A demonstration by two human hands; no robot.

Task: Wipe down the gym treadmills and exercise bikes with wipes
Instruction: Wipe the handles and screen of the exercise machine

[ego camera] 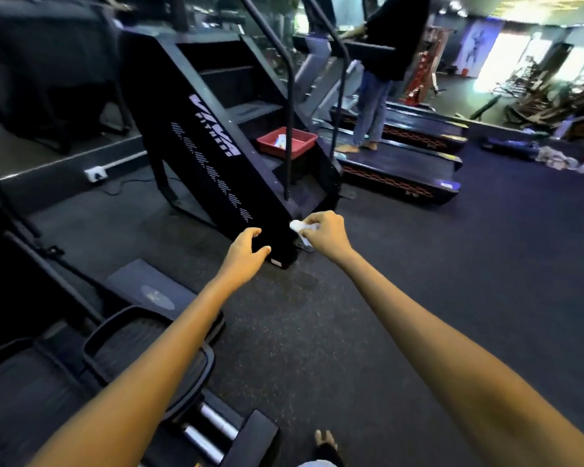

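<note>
A black stair-climber machine (pixel 216 156) with white lettering on its side panel stands ahead of me. My right hand (pixel 324 234) pinches a crumpled white wipe (pixel 299 227) at the lower end of that panel. My left hand (pixel 246 247) hovers with loosely curved fingers beside the panel's bottom corner and holds nothing. Two black treadmills (pixel 402 173) lie to the right behind the climber.
A red tray (pixel 304 143) with white items sits on a lower step of the climber. A person stands barefoot on the nearer treadmill (pixel 371 106). An elliptical's pedals (pixel 142 345) are at my lower left. Dark rubber floor (pixel 418 264) stretches to the right. My foot (pixel 326 443) shows at the bottom.
</note>
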